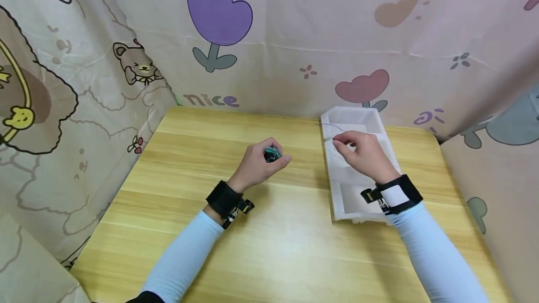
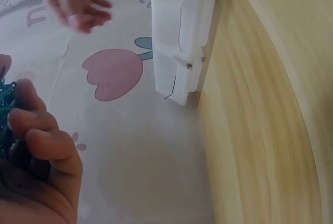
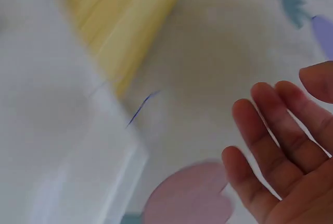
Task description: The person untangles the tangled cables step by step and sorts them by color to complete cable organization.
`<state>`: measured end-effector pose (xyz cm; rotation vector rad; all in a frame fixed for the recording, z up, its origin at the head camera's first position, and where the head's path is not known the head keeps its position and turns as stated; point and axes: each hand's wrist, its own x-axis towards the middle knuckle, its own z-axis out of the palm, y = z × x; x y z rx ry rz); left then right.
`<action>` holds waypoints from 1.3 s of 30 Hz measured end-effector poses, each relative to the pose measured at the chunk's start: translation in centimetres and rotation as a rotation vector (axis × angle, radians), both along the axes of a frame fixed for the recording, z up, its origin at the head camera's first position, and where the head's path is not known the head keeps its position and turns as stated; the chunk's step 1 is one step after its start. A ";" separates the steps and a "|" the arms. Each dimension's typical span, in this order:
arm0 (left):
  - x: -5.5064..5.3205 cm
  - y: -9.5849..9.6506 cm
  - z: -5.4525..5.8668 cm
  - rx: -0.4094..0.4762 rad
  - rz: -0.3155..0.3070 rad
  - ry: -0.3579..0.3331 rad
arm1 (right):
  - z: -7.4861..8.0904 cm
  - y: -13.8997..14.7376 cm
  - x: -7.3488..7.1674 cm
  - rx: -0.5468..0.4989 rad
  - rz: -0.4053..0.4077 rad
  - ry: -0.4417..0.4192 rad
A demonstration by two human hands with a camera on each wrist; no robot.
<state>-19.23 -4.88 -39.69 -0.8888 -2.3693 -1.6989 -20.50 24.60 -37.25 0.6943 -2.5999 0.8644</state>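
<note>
My left hand (image 1: 263, 160) is curled around a tangled bundle of green and dark wires (image 1: 272, 154), above the wooden table. In the left wrist view the bundle (image 2: 6, 114) shows at the left edge, partly hidden by the fingers. My right hand (image 1: 364, 153) hovers over the white divided tray (image 1: 330, 172). Its fingers (image 3: 268, 130) look loosely extended in the right wrist view, with the thumb apart and nothing between them. One thin dark wire (image 1: 330, 125) lies across the tray's far part, its end (image 3: 141, 110) sticking out past the rim.
The tray stands at the right of the wooden table (image 1: 269, 247), near its back edge. Patterned cloth (image 1: 286, 22) hangs behind the table and at both sides. A small dark spot (image 2: 189, 66) shows on the tray's side.
</note>
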 end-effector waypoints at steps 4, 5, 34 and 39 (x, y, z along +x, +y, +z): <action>0.0 0.2 -0.3 -0.007 -0.009 -0.007 | 1.1 -2.7 1.1 -0.068 0.114 0.044; 0.1 0.3 -0.3 -0.007 -0.011 -0.005 | 1.3 -3.3 1.4 -0.083 0.139 0.044; 1.3 2.2 -0.8 -0.003 0.009 0.110 | 2.1 -9.8 4.1 -0.340 0.220 -0.431; 1.0 2.4 -0.7 0.039 0.090 0.117 | 3.1 -10.1 4.8 -0.363 0.321 -0.486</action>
